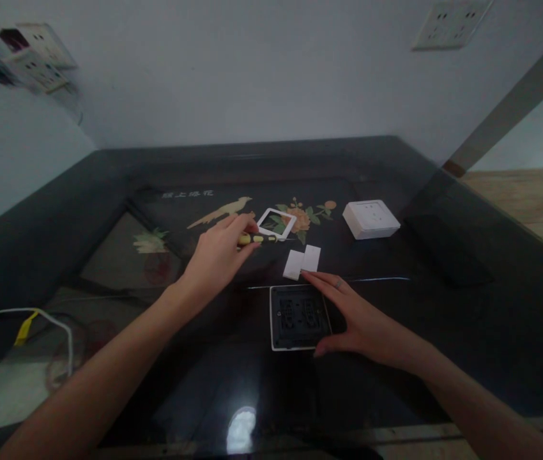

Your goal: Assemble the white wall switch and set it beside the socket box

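My left hand is stretched over the dark table and pinches a small yellow-and-black screwdriver that lies beside a white square frame. My right hand rests flat against the right edge of a dark switch body with a white rim, fingers spread along its side. Two small white rocker covers lie just beyond its fingertips.
A white wall socket unit sits at the back right of the glossy black table painted with a bird and flowers. A white cable with yellow tape lies at the left. Wall outlets hang above.
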{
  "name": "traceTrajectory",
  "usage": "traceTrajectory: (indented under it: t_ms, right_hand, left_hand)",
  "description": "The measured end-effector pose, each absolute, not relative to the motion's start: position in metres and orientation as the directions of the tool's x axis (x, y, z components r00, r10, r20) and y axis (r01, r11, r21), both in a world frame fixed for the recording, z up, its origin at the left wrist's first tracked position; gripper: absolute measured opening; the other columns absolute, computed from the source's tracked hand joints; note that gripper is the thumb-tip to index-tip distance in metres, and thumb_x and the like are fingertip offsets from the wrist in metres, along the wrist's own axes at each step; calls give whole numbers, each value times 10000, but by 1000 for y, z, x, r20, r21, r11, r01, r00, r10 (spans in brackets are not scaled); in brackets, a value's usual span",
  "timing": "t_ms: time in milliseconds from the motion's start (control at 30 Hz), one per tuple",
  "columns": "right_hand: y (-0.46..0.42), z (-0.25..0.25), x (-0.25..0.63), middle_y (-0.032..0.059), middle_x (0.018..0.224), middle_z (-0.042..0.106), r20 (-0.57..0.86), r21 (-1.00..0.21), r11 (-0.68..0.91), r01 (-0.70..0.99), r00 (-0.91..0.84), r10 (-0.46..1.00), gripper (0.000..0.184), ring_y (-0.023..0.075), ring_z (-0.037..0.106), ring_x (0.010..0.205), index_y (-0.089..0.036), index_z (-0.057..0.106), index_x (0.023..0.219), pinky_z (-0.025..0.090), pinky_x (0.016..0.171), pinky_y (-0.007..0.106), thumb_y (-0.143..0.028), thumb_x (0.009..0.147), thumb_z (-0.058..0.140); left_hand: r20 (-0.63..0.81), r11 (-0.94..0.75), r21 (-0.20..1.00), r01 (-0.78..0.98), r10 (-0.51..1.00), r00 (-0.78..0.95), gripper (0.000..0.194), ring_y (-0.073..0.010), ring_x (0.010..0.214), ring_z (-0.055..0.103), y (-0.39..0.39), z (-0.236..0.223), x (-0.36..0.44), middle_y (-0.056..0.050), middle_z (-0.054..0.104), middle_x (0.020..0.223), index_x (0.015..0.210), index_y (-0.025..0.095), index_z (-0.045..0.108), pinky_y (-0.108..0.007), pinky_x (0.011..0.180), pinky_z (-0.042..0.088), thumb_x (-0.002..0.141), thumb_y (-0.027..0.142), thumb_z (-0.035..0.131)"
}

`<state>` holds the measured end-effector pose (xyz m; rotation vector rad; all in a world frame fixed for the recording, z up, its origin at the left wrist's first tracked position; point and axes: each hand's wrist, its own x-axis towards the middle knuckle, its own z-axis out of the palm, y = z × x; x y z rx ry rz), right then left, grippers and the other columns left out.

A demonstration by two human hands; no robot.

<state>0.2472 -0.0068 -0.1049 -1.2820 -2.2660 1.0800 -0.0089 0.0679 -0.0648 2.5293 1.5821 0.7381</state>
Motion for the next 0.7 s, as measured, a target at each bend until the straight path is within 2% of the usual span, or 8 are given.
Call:
traceTrajectory:
  t_ms: [133,300,400,500,567,633,700]
  right_hand:
    - [-6,-104,249,156,1501,379,-43,-760,316,567,-530,847,990,326,356,1394,-242,329,1486,265,1148,569,-498,661,813]
    - [-6,-97,253,141,1480,418,-21,-747,353,563,-551,834,930,310,379,1384,-243,360,1465,295,1142,555,-443,680,818]
    - [-8,-93,255,148,1486,413,-26,-718,396,573,-590,807,939,313,391,1380,-240,355,1469,310,1138,551,-437,678,821]
    - [-11,-93,256,144,1489,421,-27,-690,428,583,-612,791,888,307,400,1378,-233,359,1470,326,1135,540,-396,716,799]
    - [-13,-96,257,144,1488,430,-17,-693,427,580,-606,795,856,305,401,1378,-228,365,1467,335,1130,542,-375,736,785]
    - [-16,-100,258,147,1490,428,2,-712,416,565,-591,806,853,302,400,1380,-227,366,1466,335,1127,547,-376,737,783]
    - [-18,-105,258,147,1494,422,23,-732,406,547,-576,817,852,294,394,1386,-228,365,1464,331,1129,545,-382,738,782]
  left_hand:
    - [265,-497,250,831,860,435,249,-250,1004,651,66,-79,-6,-78,669,1092,1079,184,563,-370,841,523,844,157,642]
    - [108,-487,160,859,873,475,244,-269,978,662,62,-96,-3,-105,658,1134,1147,176,566,-389,795,548,904,194,569]
    - [134,-498,149,854,866,481,267,-277,1045,631,55,-98,-4,-110,640,1171,1179,179,566,-419,852,540,913,197,555]
    - [245,-548,289,785,835,493,255,-263,1152,571,35,-96,-5,-107,616,1198,1186,172,568,-461,997,471,937,205,524]
    - [251,-564,488,666,821,512,290,-231,1206,544,16,-97,-4,-89,590,1251,1233,206,533,-455,1053,441,944,224,524]
    - [198,-532,643,551,810,551,479,-237,1300,479,-2,-102,-2,-100,515,1374,1347,241,437,-470,1103,400,900,274,607]
    - [146,-481,719,501,810,568,744,-264,1372,402,-15,-107,0,-118,423,1472,1429,254,330,-496,1141,349,805,310,730]
